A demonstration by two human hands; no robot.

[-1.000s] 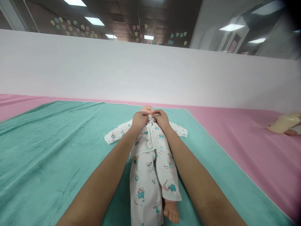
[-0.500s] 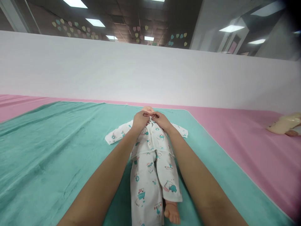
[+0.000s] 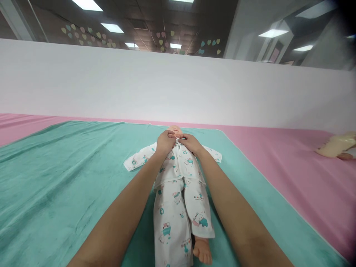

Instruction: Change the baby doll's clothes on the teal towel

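Doll (image 3: 179, 174): here it is, flat on its back on the green cloth (image 3: 83, 174), head (image 3: 175, 129) at the far end, feet end toward the person
Left hand (image 3: 165, 142): up at the doll's neck, fingers curled in and pinching the shirt (image 3: 187, 161) by its collar (image 3: 178, 141), as best I can make out; the tips are partly hidden
Right hand (image 3: 190, 143): just beside it at the same neckline, thumb and fingers drawn together on the collar too, wrist over the doll's chest
Sleeve (image 3: 140, 157): spread out from the doll's side, past the left hand, lying loose on the cloth
Shirt front: white with a little teal print, the two edges parting near the doll's waist; fastenings too small to tell from here
Handling: thin, soft, light cloth by my guess, easy to crease and not slippery; best taken by the two collar edges, a fingertip pinch, while the doll's firmer body serves as backing
Trousers (image 3: 168, 211): matching print, below the shirt on the doll's legs, one bare foot (image 3: 202, 251) poking out
Pink cloth (image 3: 278, 159): beyond the doll's head and well off to the person's right
Yellowish object (image 3: 335, 144): on that pink, well apart from the doll, too cut off to name
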